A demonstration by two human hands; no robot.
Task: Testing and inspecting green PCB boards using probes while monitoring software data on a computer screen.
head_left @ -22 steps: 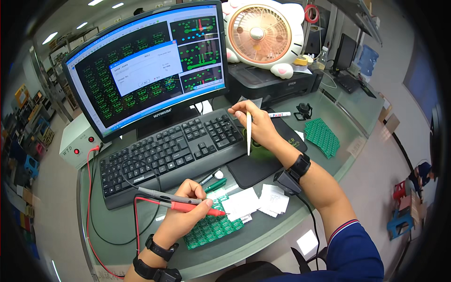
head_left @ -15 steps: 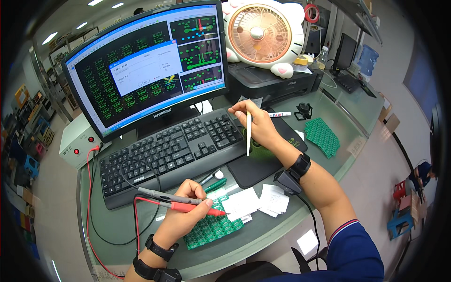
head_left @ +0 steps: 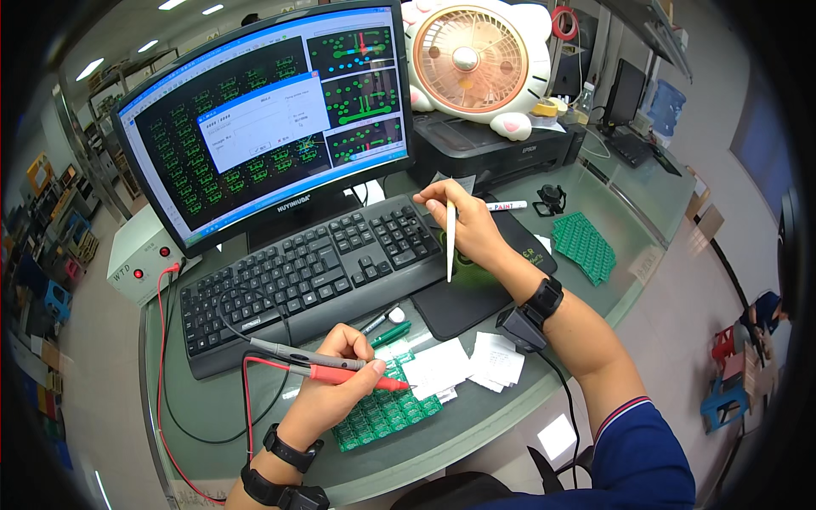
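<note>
My left hand (head_left: pixel 333 387) is closed round two test probes, a red probe (head_left: pixel 340 375) and a grey probe (head_left: pixel 297 352). The red one's tip reaches the edge of a white paper slip (head_left: pixel 438 367) lying on a green circuit board panel (head_left: pixel 387 416). My right hand (head_left: pixel 467 223) is by the right end of the black keyboard (head_left: pixel 310 268), above the dark mouse pad (head_left: pixel 450 310). A slim white pen-like stick (head_left: pixel 450 242) is held between its fingers, pointing down. What lies under the right palm is hidden.
A monitor (head_left: pixel 255 110) with a dialog box stands behind the keyboard. Left of it sits a white box (head_left: pixel 140 251) with cables. At the back are a printer (head_left: pixel 501 157) and a fan (head_left: pixel 464 59). Another green panel (head_left: pixel 583 248) and more paper slips (head_left: pixel 495 361) lie to the right.
A yellow mark near the lower corner of the dialog box on the monitor is gone. Both hands stay where they were, with the same things held.
</note>
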